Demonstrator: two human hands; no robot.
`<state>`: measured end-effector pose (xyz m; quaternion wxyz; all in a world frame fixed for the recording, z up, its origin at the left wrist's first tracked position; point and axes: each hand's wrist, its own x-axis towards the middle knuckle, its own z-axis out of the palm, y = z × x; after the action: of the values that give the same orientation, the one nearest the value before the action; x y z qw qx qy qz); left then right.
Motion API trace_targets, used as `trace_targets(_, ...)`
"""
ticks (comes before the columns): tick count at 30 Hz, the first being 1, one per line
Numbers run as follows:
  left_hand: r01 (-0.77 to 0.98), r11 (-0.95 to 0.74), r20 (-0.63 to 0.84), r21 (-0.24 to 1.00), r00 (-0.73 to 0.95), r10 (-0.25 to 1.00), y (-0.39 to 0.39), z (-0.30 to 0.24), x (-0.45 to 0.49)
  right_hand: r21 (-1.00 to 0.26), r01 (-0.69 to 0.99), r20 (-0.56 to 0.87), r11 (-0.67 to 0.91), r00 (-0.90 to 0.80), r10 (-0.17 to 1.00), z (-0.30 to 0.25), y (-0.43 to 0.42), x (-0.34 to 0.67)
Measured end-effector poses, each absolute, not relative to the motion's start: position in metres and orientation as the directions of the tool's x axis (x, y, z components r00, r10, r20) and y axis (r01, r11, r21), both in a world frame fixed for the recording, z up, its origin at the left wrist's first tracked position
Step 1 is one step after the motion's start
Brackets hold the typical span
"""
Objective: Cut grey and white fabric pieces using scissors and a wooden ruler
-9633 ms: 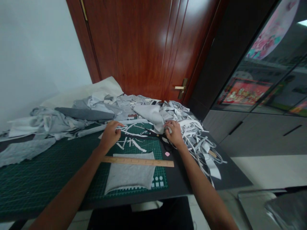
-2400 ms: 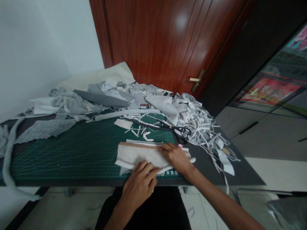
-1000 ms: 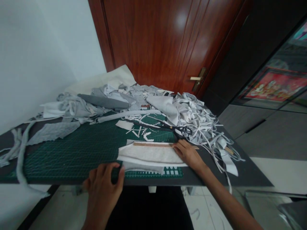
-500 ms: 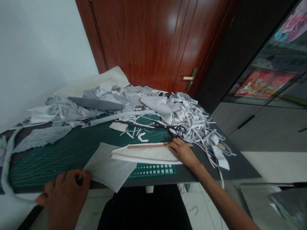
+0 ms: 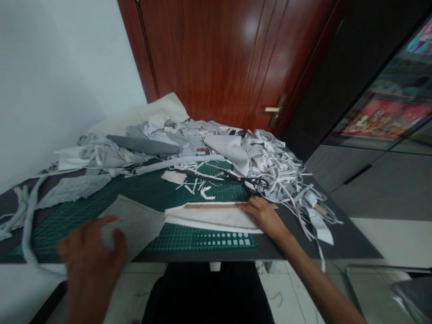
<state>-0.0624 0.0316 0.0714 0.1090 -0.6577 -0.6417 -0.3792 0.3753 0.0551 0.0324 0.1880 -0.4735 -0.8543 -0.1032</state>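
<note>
On the cutting mat lies a long folded piece of white fabric (image 5: 209, 217) with a thin brown strip (image 5: 211, 206) along its far edge. My right hand (image 5: 261, 215) is closed over the right end of both, fingertips pressed together on them. A loose light-grey fabric piece (image 5: 141, 227) rests to the left, its right corner beside the white fabric's left end. Over that piece's left part hovers my left hand (image 5: 92, 252), blurred, thumb and fingers apart and holding nothing. Black scissors (image 5: 239, 179) lie beyond the right hand.
Heaps of grey and white fabric scraps (image 5: 270, 157) line the back and right of the dark table (image 5: 351, 247). Small white offcuts (image 5: 194, 185) lie on the green cutting mat (image 5: 216, 243). A pale fabric tube (image 5: 29, 225) hangs over the front left edge. Behind stands a wooden door (image 5: 209, 58).
My left hand has let go of the light-grey fabric piece, which has shifted left, off the folded white fabric. My right hand stays on the white fabric. The view has turned slightly left.
</note>
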Motion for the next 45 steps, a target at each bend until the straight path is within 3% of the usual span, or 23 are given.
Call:
trace_targets(1,0.905,-0.305,0.647,0.296,0.044,0.761,0.024,0.072,-0.038,-0.006,0.844,0.409,0.536,-0.487,0.772,0.034,0.054,0.374)
trace_targets(3,0.766,-0.56,0.655,0.315,0.251,0.712,0.009,0.068,0.012,-0.028,0.836,0.394,0.548,-0.495,0.774,0.036,0.052,0.373)
trace_targets(6,0.624,-0.69,0.581,0.367,0.426,0.694,0.0,0.055,0.073,-0.091,0.816,0.403,0.571,-0.494,0.77,0.036,0.052,0.372)
trace_targets(11,0.635,-0.67,0.568,0.384,0.41,0.714,0.019,0.035,0.103,-0.165,0.805,0.43,0.57,-0.461,0.776,0.035,0.057,0.371)
trace_targets(17,0.637,-0.665,0.5,0.39,0.46,0.734,0.023,0.032,0.098,-0.112,0.839,0.434,0.533,-0.441,0.786,0.038,0.062,0.361)
trace_targets(28,0.622,-0.692,0.545,0.366,0.46,0.701,0.023,0.028,0.096,-0.122,0.88,0.391,0.458,-0.382,0.838,0.05,0.078,0.344)
trace_targets(45,0.639,-0.656,0.558,0.402,0.397,0.729,0.033,0.027,0.074,-0.018,0.837,0.397,0.547,-0.496,0.772,0.048,0.048,0.369)
